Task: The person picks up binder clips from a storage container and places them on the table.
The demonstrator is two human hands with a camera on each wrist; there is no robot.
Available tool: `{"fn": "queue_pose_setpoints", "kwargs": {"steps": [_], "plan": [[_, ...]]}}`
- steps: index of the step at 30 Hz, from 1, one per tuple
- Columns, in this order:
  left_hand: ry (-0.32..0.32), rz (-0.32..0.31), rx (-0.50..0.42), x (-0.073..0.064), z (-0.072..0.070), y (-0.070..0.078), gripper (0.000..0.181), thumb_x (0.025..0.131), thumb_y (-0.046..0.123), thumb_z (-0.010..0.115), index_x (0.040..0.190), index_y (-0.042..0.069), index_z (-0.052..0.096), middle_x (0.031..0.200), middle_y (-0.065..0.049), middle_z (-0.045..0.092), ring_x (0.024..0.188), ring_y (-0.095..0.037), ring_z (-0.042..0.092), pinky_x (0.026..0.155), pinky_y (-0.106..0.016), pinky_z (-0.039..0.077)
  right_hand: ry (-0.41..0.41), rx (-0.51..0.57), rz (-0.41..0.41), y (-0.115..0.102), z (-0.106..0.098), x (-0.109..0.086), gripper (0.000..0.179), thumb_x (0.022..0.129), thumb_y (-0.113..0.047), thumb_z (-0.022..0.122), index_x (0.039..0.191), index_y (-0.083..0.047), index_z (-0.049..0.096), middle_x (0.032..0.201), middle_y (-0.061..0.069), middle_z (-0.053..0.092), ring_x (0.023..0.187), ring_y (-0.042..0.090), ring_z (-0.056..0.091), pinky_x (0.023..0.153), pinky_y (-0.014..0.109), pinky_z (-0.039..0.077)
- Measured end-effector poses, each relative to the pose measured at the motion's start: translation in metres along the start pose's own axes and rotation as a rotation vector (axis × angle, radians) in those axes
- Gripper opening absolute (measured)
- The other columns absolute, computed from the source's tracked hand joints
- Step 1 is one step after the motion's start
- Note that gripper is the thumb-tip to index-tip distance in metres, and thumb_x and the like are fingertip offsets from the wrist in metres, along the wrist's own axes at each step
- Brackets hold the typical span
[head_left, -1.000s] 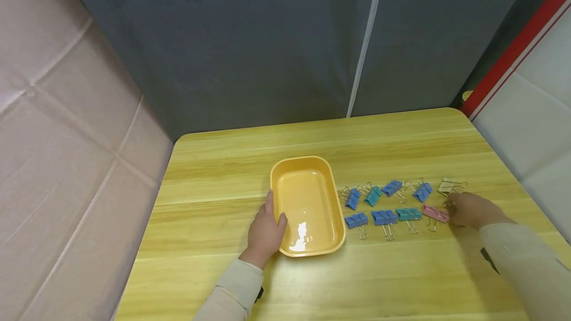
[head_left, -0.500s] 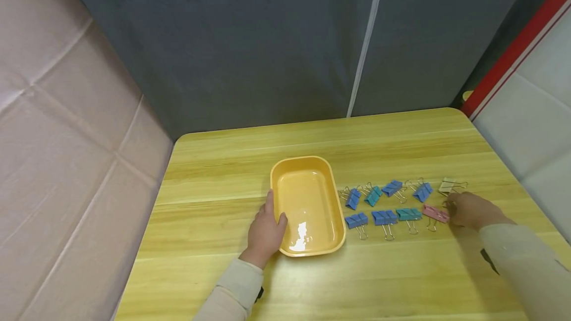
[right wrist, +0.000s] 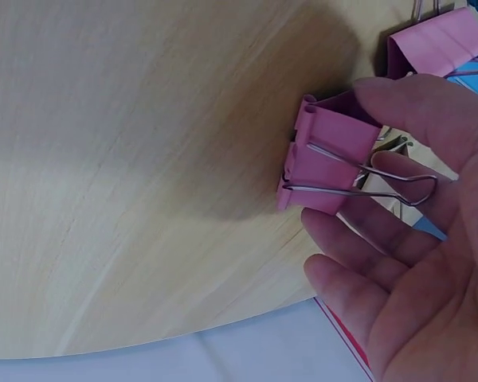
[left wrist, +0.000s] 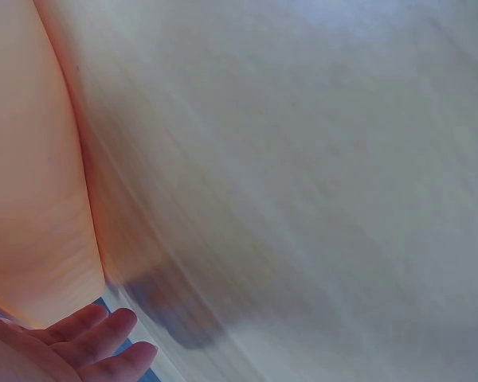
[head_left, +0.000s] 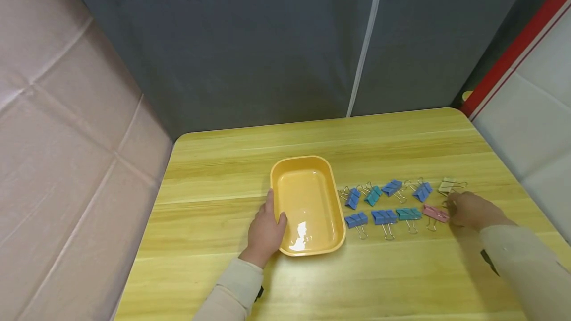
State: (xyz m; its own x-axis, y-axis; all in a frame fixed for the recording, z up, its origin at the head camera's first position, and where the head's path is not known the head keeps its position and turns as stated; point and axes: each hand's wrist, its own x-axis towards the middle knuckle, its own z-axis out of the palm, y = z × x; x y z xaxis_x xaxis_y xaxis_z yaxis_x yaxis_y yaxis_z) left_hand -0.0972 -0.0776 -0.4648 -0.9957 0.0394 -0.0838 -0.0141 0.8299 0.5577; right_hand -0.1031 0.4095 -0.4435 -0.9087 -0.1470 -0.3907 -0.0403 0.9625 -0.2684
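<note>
My left hand (head_left: 266, 234) grips the near left side of a yellow plastic tray (head_left: 330, 167), thumb over the rim and fingers along the outside. The left wrist view has the tray wall (left wrist: 32, 159) with several fingertips below it. At the right of the table, my right hand (head_left: 475, 210) pinches a pink binder clip (right wrist: 327, 151) between thumb and fingers, its wire handles pointing to the palm. That clip is mostly hidden by the hand from the head view. Just left of it lies another pink binder clip (head_left: 435, 213), and behind the hand a pale yellow binder clip (head_left: 445, 186).
Two rows of binder clips lie right of the tray, among them a blue clip (head_left: 357, 220), a teal clip (head_left: 408, 214) and a blue clip (head_left: 422, 191) at the back. A dark panel (head_left: 223, 63) stands behind the wooden table (head_left: 214, 187), with pale walls at either side.
</note>
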Motion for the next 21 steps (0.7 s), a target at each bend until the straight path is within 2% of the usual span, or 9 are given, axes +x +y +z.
{"fn": "queue_pose_setpoints", "kwargs": {"steps": [5,8,14,18,21], "plan": [[0.0,0.002,0.011,0.0,0.0,0.0,0.068,0.097,0.03,0.051,0.154,0.008,0.02,0.133,-0.028,0.052,0.106,-0.044,0.059,0.083,-0.054,0.05,0.026,0.001,0.015,-0.003,-0.001,-0.003,0.044,0.088,-0.014,0.058,0.121,0.013,0.051,0.113,0.042,0.052,0.101,0.058,0.052,0.076,0.066,0.046],[0.001,0.001,0.015,0.0,-0.001,0.0,0.068,0.097,0.03,0.051,0.153,0.008,0.02,0.133,-0.028,0.052,0.104,-0.044,0.06,0.08,-0.054,0.051,0.061,-0.004,0.009,-0.005,-0.001,-0.005,0.044,0.094,-0.017,0.052,0.124,0.014,0.049,0.117,0.044,0.048,0.106,0.061,0.048,0.08,0.067,0.044],[0.002,0.003,0.015,0.0,-0.001,-0.001,0.068,0.097,0.031,0.051,0.153,0.008,0.02,0.133,-0.028,0.052,0.103,-0.044,0.06,0.079,-0.053,0.051,0.111,-0.035,-0.012,-0.011,-0.004,-0.006,0.046,0.087,-0.018,0.062,0.119,0.013,0.053,0.111,0.039,0.053,0.095,0.048,0.056,0.075,0.06,0.049],[-0.003,0.002,0.023,0.0,-0.001,0.0,0.068,0.097,0.031,0.052,0.153,0.008,0.02,0.133,-0.028,0.052,0.105,-0.044,0.06,0.081,-0.054,0.051,0.123,-0.036,0.014,-0.016,-0.009,-0.008,0.054,0.082,-0.019,0.067,0.122,0.014,0.051,0.112,0.04,0.049,0.084,0.038,0.057,0.071,0.057,0.05],[-0.009,0.0,0.028,0.001,-0.001,0.0,0.069,0.097,0.031,0.052,0.153,0.008,0.02,0.133,-0.028,0.052,0.104,-0.044,0.06,0.081,-0.054,0.05,0.12,-0.025,0.04,-0.021,-0.014,-0.01,0.058,0.084,-0.021,0.064,0.126,0.015,0.047,0.115,0.042,0.045,0.081,0.036,0.055,0.071,0.056,0.05]]}}
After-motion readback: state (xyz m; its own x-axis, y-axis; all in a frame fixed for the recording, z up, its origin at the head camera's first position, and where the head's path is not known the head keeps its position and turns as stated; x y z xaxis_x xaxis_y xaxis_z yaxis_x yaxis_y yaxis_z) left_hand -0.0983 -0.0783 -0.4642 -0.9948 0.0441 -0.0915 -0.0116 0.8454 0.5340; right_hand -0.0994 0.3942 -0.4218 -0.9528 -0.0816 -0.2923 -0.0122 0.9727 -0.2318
